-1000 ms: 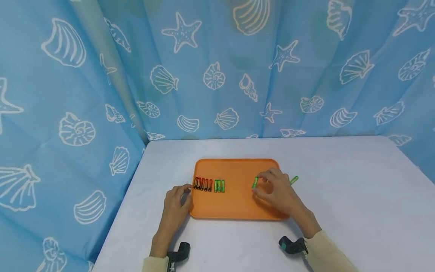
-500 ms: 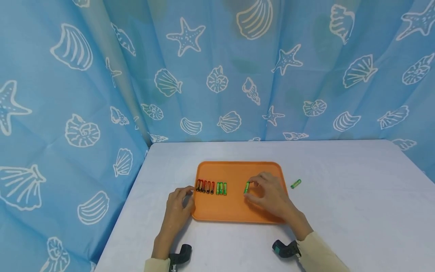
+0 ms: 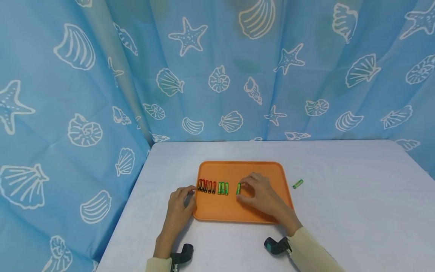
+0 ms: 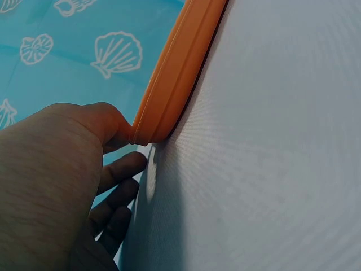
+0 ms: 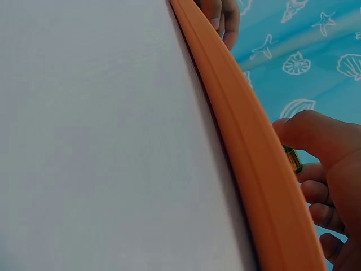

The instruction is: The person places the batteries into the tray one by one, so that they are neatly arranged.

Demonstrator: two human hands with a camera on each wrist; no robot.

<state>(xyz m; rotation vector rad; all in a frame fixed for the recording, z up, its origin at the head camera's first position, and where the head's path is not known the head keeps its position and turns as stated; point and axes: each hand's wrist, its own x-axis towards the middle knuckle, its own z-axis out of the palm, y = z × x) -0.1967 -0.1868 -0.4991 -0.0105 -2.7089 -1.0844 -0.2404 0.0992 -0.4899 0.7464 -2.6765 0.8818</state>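
Note:
My right hand point(image 3: 259, 192) pinches a green battery point(image 3: 238, 189) end to end between thumb and fingers, above the right half of an orange tray point(image 3: 234, 211). In the right wrist view, part of that battery point(image 5: 293, 159) shows behind the thumb. To its left, three green batteries point(image 3: 222, 188) stand side by side in a row with several red-and-black batteries point(image 3: 207, 186). At the tray's left rim rests my left hand point(image 3: 179, 206). Its thumb point(image 4: 115, 127) touches the rim in the left wrist view, with the other fingers loosely bent beside the tray.
One loose green battery point(image 3: 298, 184) lies on the white table point(image 3: 340, 211) right of the tray. A blue curtain point(image 3: 217, 49) with shell prints hangs behind and along the left side. Each wrist wears a black camera mount point(image 3: 278, 246).
My right hand has carried the green battery leftward over the tray, closer to the row. The loose battery on the table has come into full view. My left hand stays at the rim.

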